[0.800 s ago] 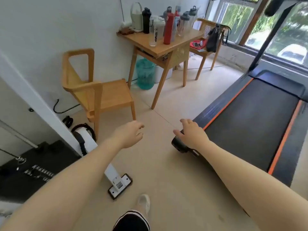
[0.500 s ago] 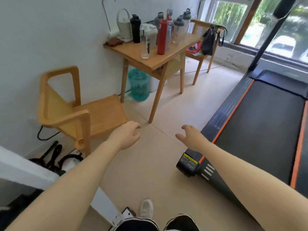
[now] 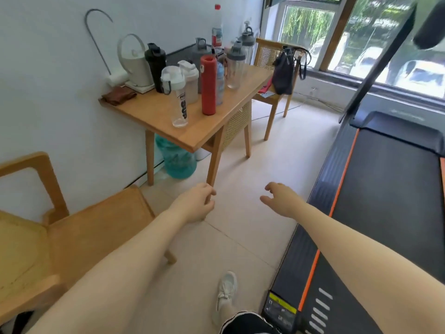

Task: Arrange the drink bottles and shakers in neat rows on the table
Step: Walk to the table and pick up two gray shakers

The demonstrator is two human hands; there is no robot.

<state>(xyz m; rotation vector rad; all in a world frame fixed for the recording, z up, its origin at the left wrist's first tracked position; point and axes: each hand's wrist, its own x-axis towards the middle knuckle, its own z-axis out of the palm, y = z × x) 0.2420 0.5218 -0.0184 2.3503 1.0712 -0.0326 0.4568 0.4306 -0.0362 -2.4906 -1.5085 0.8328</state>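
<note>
A wooden table (image 3: pixel 154 114) stands against the white wall with several bottles and shakers clustered on it. A clear shaker with a white lid (image 3: pixel 177 98) is nearest the front edge. Beside it stands a tall red bottle (image 3: pixel 208 85). Behind are a beige shaker (image 3: pixel 191 80), a black shaker (image 3: pixel 156 66), a clear shaker with a grey lid (image 3: pixel 234 66) and a tall red-capped bottle (image 3: pixel 216 27). My left hand (image 3: pixel 196 202) and my right hand (image 3: pixel 280 198) hang in front of me over the floor, well short of the table, both holding nothing, fingers loosely curled.
A white kettle (image 3: pixel 134 61) and a brown cloth (image 3: pixel 118 96) sit on the table's left end. A wooden chair (image 3: pixel 72 225) is at my left, a treadmill (image 3: pixel 385 189) at my right. A teal water jug (image 3: pixel 177 160) stands under the table. A black bag (image 3: pixel 285 68) hangs on a far chair.
I have walked closer to the table, which now looks larger and nearer. Both hands stay out in front, holding nothing.
</note>
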